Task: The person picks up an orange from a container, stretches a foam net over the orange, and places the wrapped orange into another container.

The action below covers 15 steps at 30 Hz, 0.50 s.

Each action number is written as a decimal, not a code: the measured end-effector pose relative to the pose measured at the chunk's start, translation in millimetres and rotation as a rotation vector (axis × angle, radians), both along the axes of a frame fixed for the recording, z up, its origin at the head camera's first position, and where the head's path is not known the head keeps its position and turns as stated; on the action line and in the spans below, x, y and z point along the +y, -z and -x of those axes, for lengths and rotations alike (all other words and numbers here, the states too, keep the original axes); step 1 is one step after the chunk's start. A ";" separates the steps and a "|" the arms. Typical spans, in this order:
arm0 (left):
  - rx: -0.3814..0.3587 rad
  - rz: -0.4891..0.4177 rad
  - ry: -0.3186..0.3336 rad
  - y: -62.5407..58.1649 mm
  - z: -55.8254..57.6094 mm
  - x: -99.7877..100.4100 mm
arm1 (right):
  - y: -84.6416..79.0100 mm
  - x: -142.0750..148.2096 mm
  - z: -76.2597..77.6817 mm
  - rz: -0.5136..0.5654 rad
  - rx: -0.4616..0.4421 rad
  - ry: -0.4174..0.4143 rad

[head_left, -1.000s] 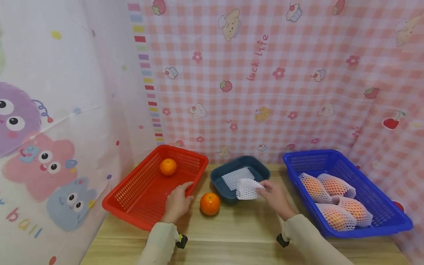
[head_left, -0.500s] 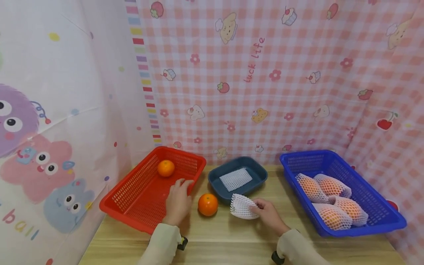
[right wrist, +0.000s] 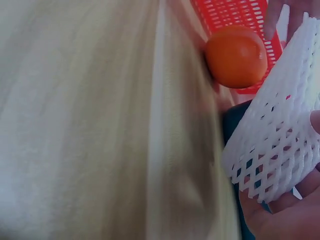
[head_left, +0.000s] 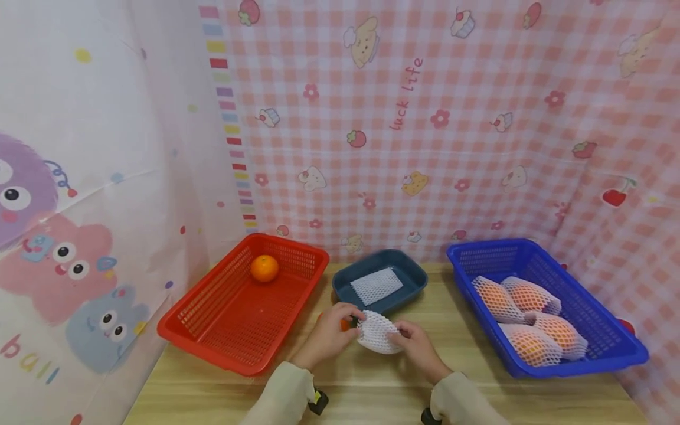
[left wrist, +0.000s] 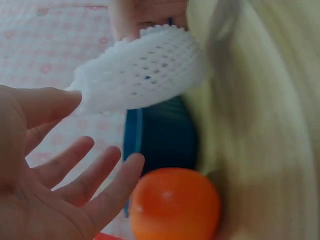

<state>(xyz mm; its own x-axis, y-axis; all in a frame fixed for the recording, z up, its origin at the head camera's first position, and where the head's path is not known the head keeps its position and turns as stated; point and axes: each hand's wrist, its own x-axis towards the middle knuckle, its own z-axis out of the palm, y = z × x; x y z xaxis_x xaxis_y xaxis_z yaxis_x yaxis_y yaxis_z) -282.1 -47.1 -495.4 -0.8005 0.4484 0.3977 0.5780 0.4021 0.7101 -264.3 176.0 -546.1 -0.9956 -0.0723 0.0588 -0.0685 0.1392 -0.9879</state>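
A white foam net sleeve (head_left: 378, 334) is stretched between both hands above the table. My left hand (head_left: 330, 335) pinches its left end between thumb and forefinger; the other fingers are spread apart in the left wrist view. My right hand (head_left: 419, 349) grips the opposite end, with the thumb on the mesh. Below the sleeve, an orange (left wrist: 175, 204) sits on the table, mostly covered by my left hand in the head view. Behind the hands, a dark teal tray (head_left: 416, 282) holds another flat foam net sleeve (head_left: 377, 285).
On the left is a red basket (head_left: 212, 348) with one orange (head_left: 264, 268) inside. At the right stands a blue basket (head_left: 600, 330) holding several net-wrapped oranges (head_left: 531, 345). A patterned cloth (head_left: 340, 147) hangs behind the wooden table (head_left: 366, 395).
My right hand has brought the sleeve from above the teal tray toward me and leftward. My left hand has left the red basket's edge and taken the sleeve's other end.
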 end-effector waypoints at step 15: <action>-0.201 -0.002 -0.069 11.9 -2.8 9.3 | -5.2 -5.8 -3.7 -0.049 0.097 -0.075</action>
